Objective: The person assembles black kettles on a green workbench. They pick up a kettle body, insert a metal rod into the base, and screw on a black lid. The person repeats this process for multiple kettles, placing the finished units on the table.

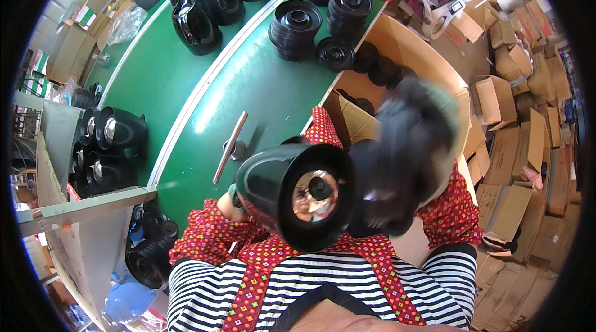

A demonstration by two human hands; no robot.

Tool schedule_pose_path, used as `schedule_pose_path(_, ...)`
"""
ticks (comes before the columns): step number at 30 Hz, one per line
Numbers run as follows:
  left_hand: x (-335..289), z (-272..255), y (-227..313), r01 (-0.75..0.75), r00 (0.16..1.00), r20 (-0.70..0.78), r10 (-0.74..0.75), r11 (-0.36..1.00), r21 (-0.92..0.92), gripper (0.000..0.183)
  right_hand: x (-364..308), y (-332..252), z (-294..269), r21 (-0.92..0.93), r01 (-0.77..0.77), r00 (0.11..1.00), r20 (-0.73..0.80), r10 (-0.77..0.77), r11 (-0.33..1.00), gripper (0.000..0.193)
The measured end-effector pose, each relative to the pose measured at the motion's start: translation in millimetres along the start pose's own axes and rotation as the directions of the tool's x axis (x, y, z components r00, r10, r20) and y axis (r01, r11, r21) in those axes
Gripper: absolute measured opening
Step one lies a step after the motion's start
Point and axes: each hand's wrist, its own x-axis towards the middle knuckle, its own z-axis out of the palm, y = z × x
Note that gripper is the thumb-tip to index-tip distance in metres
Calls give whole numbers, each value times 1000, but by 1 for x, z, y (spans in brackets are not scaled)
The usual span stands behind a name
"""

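In front of my chest I hold a glossy black jug body (264,180) tilted, its wide round end turned up toward me. A shiny mirror-like disc with a dark centre shows inside that end. My left hand (233,204) grips the jug from its left side, with most of its fingers hidden behind it. My right hand (428,139) is smeared by motion just right of the jug, over the carton's near side. Dark, blurred shapes around it hide its fingers, and whether it holds a black part is unclear. A metal T-shaped bar (231,145) rises from the green table beyond my left hand.
Several black jugs (195,24) stand at the far side of the green table (167,77). Stacks of black round parts (295,24) are near its right edge. An open cardboard carton (428,52) holds dark parts. More jugs (121,127) lie at left; boxes (509,152) fill the right.
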Motion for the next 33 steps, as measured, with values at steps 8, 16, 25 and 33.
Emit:
schedule_pose_path(8, -53, -47, -10, 21, 974, -218, -66, 979, -203, 50, 2, 147, 167, -349, -228, 925, 213, 314, 909, 106)
schedule_pose_path(16, -47, -54, 2, -111, 950, -301, 81, 990, -85, 50, 14, 215, 212, -351, -483, 873, -125, 471, 802, 98)
schedule_pose_path(25, -6, -61, 25, -111, 959, -259, 112, 994, 17, 50, -29, 366, 206, 307, -915, 217, -173, 961, 262, 57)
schedule_pose_path(33, 63, -39, 10, -263, 929, -186, 319, 925, 274, 50, -90, 116, 113, 725, -464, 744, 6, 669, 509, 25)
